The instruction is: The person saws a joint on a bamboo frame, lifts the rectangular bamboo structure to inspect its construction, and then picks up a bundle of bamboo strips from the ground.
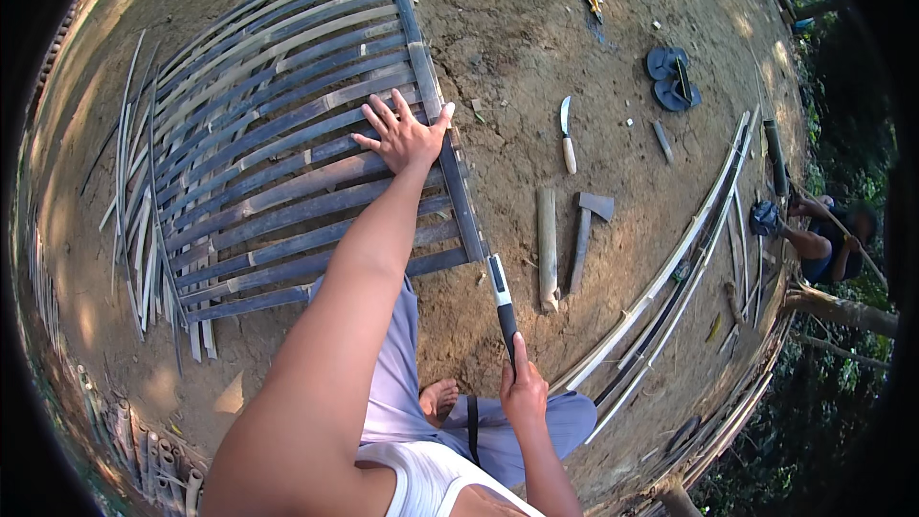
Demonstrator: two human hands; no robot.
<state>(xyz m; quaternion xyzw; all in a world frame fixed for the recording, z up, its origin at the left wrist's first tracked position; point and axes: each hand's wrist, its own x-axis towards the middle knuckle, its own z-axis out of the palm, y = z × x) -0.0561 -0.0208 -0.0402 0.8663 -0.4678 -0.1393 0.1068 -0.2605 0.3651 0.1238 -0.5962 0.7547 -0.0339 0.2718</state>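
Fingers of your left hand [404,137], spread flat on the woven split-bamboo mat's [278,172] right edge, risk a cut from the black-handled long knife [502,306] your right hand [523,393] grips closed.

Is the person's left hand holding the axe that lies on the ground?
No, the left hand lies flat on the bamboo mat, while the axe lies untouched on the dirt.

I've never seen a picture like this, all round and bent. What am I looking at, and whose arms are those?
A wide fisheye camera on a person's head looks down, so straight edges curve. The arms are that person's own. The left hand presses flat on a mat of dark split bamboo slats lying on bare earth. The right hand grips a black-handled long knife. Nearby lie a hatchet, a short bamboo piece, a curved knife and blue sandals. Another person works at the right.
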